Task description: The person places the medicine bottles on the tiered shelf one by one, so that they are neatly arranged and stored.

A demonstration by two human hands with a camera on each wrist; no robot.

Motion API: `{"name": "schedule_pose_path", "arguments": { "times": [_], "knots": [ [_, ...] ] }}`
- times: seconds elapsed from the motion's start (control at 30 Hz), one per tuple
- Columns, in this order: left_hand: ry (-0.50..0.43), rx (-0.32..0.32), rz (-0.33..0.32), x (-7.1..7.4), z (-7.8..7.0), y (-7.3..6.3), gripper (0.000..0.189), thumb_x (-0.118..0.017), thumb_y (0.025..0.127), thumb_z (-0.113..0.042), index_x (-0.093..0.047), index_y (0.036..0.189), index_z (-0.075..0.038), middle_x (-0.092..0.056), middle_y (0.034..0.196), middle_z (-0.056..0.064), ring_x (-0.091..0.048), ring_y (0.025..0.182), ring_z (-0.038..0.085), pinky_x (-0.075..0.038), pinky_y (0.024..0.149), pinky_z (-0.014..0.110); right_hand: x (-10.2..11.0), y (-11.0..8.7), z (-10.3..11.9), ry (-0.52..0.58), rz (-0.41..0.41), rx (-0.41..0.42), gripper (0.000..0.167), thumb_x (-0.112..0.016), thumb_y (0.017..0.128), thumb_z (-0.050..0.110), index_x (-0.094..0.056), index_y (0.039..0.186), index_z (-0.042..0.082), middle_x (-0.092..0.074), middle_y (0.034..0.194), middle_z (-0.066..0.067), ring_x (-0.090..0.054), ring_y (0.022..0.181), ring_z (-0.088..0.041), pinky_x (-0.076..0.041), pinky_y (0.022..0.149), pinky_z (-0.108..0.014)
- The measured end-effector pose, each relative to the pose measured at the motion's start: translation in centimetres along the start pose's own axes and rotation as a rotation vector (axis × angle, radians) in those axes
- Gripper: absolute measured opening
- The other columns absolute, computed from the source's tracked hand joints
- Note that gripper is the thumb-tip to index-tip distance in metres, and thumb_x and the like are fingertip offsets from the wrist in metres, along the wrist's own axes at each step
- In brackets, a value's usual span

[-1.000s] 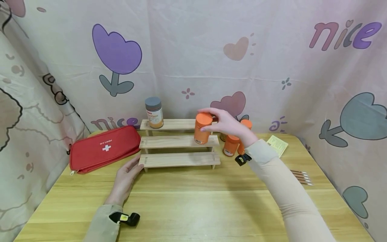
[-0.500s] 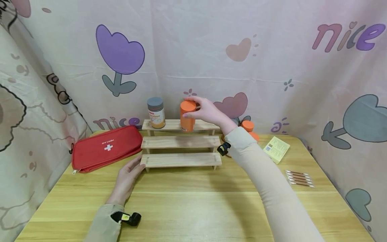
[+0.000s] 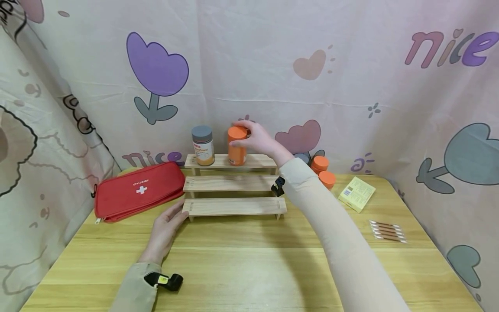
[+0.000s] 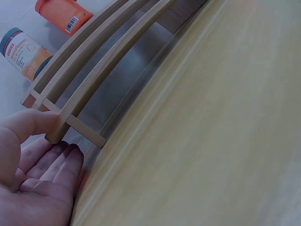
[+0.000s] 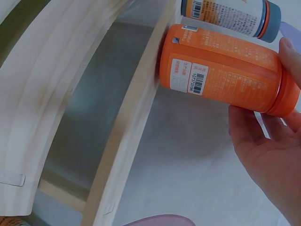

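On the top board of a three-step wooden rack (image 3: 234,207), an orange pill bottle (image 3: 237,156) stands upright. My right hand (image 3: 260,139) holds it near its cap, thumb on one side and fingers on the other. The right wrist view shows the bottle's base at the board and its printed barcode label (image 5: 198,79). To its left is a white-and-orange supplement bottle (image 3: 203,151) with a grey cap. My left hand (image 3: 163,232) grips the left end of the lowest board, thumb (image 4: 37,123) above and fingers (image 4: 63,165) curled below.
Left of the rack lies a red first-aid pouch (image 3: 136,190). Behind the right sleeve, orange-capped bottles (image 3: 326,178) show partly. Further right are a pale yellow box (image 3: 357,193) and a packet of cotton swabs (image 3: 387,231). A printed curtain (image 3: 241,65) hangs behind the table.
My right hand has carried the orange pill bottle up and left, from over the middle board to the top board. My left hand has kept its hold on the rack.
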State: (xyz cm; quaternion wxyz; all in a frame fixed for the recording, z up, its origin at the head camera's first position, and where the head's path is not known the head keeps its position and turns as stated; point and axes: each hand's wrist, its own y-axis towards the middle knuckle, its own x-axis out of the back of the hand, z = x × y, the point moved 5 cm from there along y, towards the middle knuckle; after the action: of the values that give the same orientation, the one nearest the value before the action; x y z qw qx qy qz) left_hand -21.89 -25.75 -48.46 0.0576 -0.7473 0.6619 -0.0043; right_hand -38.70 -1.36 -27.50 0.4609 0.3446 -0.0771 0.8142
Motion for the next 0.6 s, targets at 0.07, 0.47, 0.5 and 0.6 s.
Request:
{"name": "schedule_pose_path", "arguments": {
  "times": [0.07, 0.47, 0.5, 0.6],
  "knots": [
    [-0.003, 0.002, 0.002, -0.01, -0.01, -0.03, 0.062, -0.061, 0.096, -0.020, -0.033, 0.148, -0.003, -0.031, 0.150, 0.016, -0.034, 0.135, 0.026, -0.043, 0.091, 0.013, -0.09, 0.15, -0.21, 0.006, 0.001, -0.004, 0.069, -0.077, 0.083, 0.025, -0.046, 0.143, 0.010, -0.052, 0.132, -0.007, -0.054, 0.110, -0.017, -0.047, 0.090, -0.028],
    [-0.002, 0.003, 0.005, -0.03, -0.09, 0.02, 0.061, -0.059, 0.097, -0.019, -0.031, 0.149, -0.003, -0.030, 0.151, 0.016, -0.032, 0.136, 0.027, -0.043, 0.091, 0.013, -0.26, 0.21, -0.84, 0.037, 0.009, 0.003, 0.071, -0.075, 0.085, 0.027, -0.041, 0.145, 0.011, -0.051, 0.133, -0.009, -0.053, 0.114, -0.018, -0.047, 0.093, -0.030],
    [0.001, 0.004, 0.003, -0.03, -0.08, 0.01, 0.061, -0.059, 0.097, -0.019, -0.031, 0.149, -0.003, -0.029, 0.151, 0.016, -0.032, 0.136, 0.027, -0.043, 0.091, 0.013, -0.31, 0.16, -0.86, 0.040, 0.011, 0.008, 0.071, -0.074, 0.085, 0.028, -0.040, 0.146, 0.012, -0.051, 0.133, -0.009, -0.053, 0.115, -0.019, -0.047, 0.093, -0.030],
    [0.003, 0.008, 0.000, -0.04, -0.04, -0.02, 0.061, -0.060, 0.096, -0.019, -0.032, 0.149, -0.003, -0.030, 0.151, 0.016, -0.032, 0.136, 0.027, -0.043, 0.091, 0.012, -0.42, -0.07, -1.05, 0.072, 0.005, 0.028, 0.074, -0.073, 0.086, 0.027, -0.037, 0.148, 0.012, -0.049, 0.136, -0.009, -0.052, 0.116, -0.020, -0.047, 0.094, -0.031]
  ]
}}
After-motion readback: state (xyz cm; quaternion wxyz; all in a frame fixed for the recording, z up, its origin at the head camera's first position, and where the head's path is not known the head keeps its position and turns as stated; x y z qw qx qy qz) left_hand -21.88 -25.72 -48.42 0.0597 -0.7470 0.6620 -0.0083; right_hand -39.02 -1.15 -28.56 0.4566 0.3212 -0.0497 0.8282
